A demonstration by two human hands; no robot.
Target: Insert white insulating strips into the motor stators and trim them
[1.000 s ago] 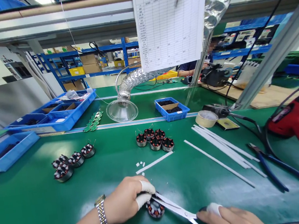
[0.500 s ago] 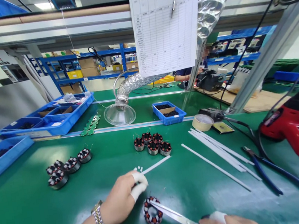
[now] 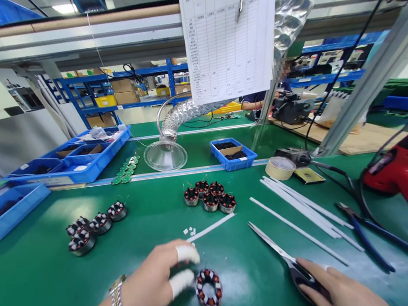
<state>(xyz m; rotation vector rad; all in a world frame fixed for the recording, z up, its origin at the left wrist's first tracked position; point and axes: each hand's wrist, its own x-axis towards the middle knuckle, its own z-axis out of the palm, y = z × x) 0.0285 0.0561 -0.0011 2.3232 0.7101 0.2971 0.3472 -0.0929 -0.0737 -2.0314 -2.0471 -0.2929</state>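
My left hand (image 3: 156, 279), with white finger cots on thumb and index finger, is open just left of a motor stator (image 3: 209, 289). Its thumb and index finger are apart, with nothing visible between them. The ring-shaped stator lies flat, with copper windings and white pieces between its teeth. At the lower right my right hand (image 3: 339, 283) grips black-handled scissors (image 3: 275, 246), blades closed and pointing up-left on the table. Beyond my left hand lie a white strip (image 3: 213, 226) and several small white cut pieces (image 3: 190, 232).
More stators (image 3: 210, 201) stand mid-table, others (image 3: 83, 241) at left. White strips (image 3: 299, 205), blue-handled pliers (image 3: 371, 239), a tape roll (image 3: 280, 168) and a red heat gun (image 3: 402, 173) lie at right. Behind are a suction hood (image 3: 165, 156) and blue bins (image 3: 235, 161).
My right hand has drawn the scissors away from the stator to the right, and the blades are closed. My left hand has moved down and left from the white strip to beside the stator.
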